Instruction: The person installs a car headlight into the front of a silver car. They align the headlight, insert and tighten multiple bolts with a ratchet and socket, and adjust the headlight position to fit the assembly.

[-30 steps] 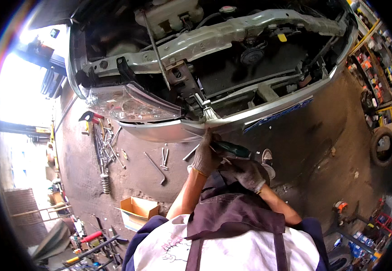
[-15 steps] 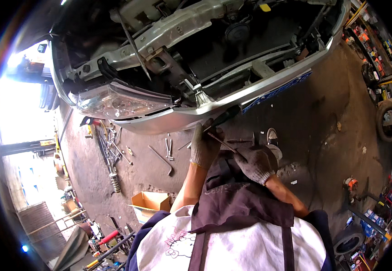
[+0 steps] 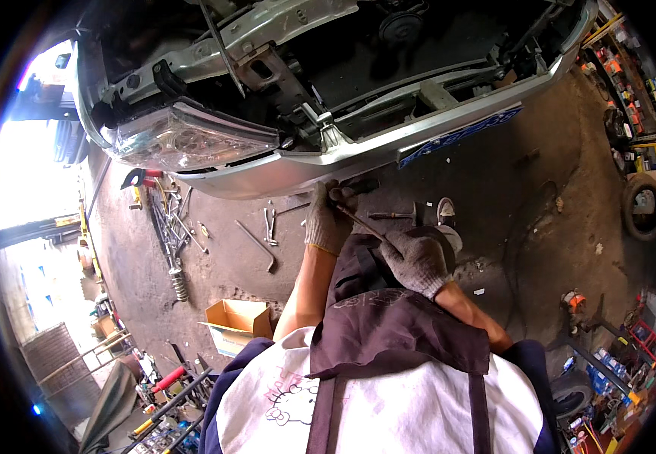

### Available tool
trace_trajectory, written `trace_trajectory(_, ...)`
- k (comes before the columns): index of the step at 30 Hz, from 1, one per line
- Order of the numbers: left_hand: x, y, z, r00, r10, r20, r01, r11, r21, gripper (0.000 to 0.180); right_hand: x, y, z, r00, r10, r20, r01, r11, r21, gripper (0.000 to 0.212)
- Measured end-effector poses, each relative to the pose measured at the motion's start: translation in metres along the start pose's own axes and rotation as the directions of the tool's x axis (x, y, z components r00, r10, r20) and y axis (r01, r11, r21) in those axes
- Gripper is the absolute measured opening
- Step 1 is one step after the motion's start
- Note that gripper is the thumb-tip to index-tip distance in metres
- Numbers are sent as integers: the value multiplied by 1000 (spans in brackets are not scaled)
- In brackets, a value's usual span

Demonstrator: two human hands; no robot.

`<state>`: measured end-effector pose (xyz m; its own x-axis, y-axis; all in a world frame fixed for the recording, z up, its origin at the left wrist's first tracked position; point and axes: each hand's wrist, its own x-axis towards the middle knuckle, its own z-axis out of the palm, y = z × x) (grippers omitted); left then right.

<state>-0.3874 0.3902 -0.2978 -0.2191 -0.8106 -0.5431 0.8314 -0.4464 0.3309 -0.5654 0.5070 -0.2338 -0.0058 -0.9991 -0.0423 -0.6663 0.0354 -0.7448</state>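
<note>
My left hand, in a pale knitted glove, is closed just below the lower edge of a silver car bumper. A dark tool that looks like a screwdriver handle sticks out past its fingers; its other end is hidden. My right hand, also gloved, is closed on a thin brownish metal rod. That rod slants up to the left hand's fingers, but I cannot tell whether they touch its tip. Above the hands is the car's opened front, with a clear headlight at the left.
On the floor to the left lie several wrenches, a bent bar and a coil spring. An open cardboard box stands near my left elbow. A hammer-like tool lies beyond my hands. A tire stands by shelves at the right.
The car and floor have shifted slightly up and left in view. My hands have drawn a little away from the bumper, both still closed on their tools.
</note>
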Motion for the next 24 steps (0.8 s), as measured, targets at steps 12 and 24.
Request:
trace_trajectory(12,12,-20,-16,994,-42,-103,32,994,-102,39,1,-13,-3,989,-43,142,87,943,-321,27)
trace_trajectory(24,11,-33,-8,956,18,-294,-33,998,-45,31,12,3,27,961,192,198,-183,981,-66,38)
